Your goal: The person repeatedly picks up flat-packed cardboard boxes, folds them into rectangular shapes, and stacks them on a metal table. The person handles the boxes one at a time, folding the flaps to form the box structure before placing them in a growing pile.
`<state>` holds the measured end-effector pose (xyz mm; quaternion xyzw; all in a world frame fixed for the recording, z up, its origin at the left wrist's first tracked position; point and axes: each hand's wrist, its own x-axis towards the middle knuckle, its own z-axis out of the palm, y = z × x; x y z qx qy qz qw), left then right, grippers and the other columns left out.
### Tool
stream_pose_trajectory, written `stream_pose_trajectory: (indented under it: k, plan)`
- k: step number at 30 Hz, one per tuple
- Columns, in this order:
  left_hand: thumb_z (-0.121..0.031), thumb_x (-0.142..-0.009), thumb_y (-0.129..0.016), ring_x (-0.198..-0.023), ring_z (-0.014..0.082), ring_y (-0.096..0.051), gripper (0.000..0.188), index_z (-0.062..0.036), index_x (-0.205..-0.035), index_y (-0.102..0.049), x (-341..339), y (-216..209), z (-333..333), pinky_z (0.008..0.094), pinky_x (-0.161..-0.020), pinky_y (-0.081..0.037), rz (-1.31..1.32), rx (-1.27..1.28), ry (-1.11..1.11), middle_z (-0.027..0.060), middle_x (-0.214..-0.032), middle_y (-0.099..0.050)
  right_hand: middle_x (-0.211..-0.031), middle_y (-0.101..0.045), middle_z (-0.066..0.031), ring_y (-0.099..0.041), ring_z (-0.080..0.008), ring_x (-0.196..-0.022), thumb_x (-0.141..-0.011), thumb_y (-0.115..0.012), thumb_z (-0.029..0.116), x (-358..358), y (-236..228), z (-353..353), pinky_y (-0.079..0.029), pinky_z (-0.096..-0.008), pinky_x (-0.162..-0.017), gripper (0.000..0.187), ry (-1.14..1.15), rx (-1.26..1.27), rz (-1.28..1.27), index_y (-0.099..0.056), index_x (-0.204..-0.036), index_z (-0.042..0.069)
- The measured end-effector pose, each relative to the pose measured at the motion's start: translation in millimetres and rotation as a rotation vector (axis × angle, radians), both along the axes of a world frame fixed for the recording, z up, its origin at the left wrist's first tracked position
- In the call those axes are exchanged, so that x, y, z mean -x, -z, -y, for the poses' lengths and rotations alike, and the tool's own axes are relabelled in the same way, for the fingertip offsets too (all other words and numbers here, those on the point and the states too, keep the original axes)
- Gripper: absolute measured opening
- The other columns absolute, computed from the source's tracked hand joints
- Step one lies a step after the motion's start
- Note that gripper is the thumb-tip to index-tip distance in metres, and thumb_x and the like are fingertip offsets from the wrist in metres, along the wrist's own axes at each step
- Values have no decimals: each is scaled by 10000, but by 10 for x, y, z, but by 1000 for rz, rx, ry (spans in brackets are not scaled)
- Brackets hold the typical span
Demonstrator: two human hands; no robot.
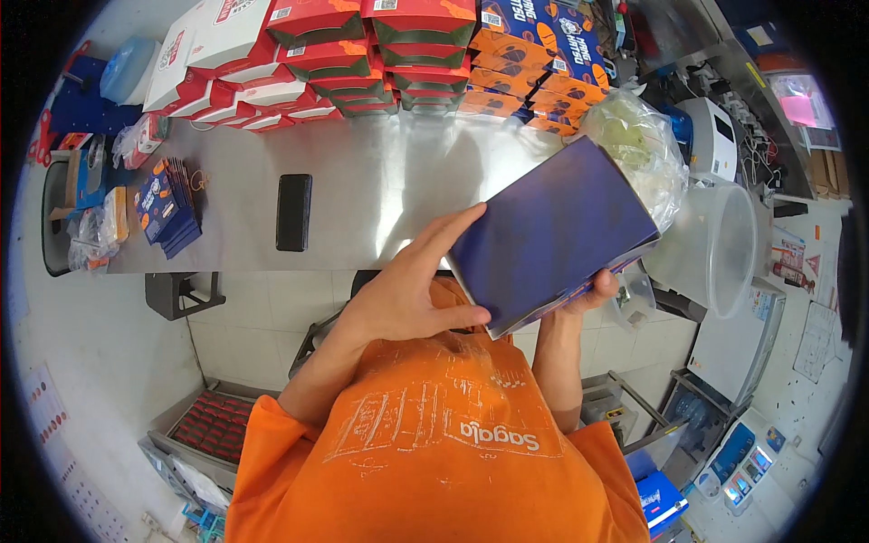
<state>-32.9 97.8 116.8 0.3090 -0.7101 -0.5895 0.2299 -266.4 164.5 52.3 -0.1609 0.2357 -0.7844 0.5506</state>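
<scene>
A dark blue cardboard box (557,235) is held tilted in front of my chest, over the near edge of the metal table. Its plain blue side faces up. My left hand (412,281) grips the box's left end, thumb at the lower corner and fingers along the upper edge. On the right, my right hand (593,294) holds the box from its near lower side; the thumb shows and the other fingers are hidden beneath it.
Stacks of red and white boxes (321,54) and blue-orange boxes (534,63) line the back of the steel table (240,190). A black phone (293,213) and flat blue cartons (169,206) lie left. At right are a plastic bag (638,149) and a clear tub (711,244).
</scene>
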Motion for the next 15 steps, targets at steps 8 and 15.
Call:
stream_pose_trajectory:
  k: [8,15]
  plan:
    - [-485,-598,-903,-1347,422,-422,1269,55,-1511,-208,207,-221,123,455,-1097,-379,270,33,39,292,-1436,-391,-1241,-607,-117,-611,-272,-1136,-719,-818,199,-160,-235,-25,-510,-404,-977,759,-182,-133,-290,-475,-1362,-15]
    - [-513,-660,-856,-1395,387,-389,1265,73,-1521,-137,283,322,154,468,-1149,-330,-106,-207,64,279,-1499,-347,-1356,-468,-138,-477,-266,-1265,-666,-782,99,-249,-660,167,-419,-404,-1054,1152,-348,-226,-741,-57,-1560,38]
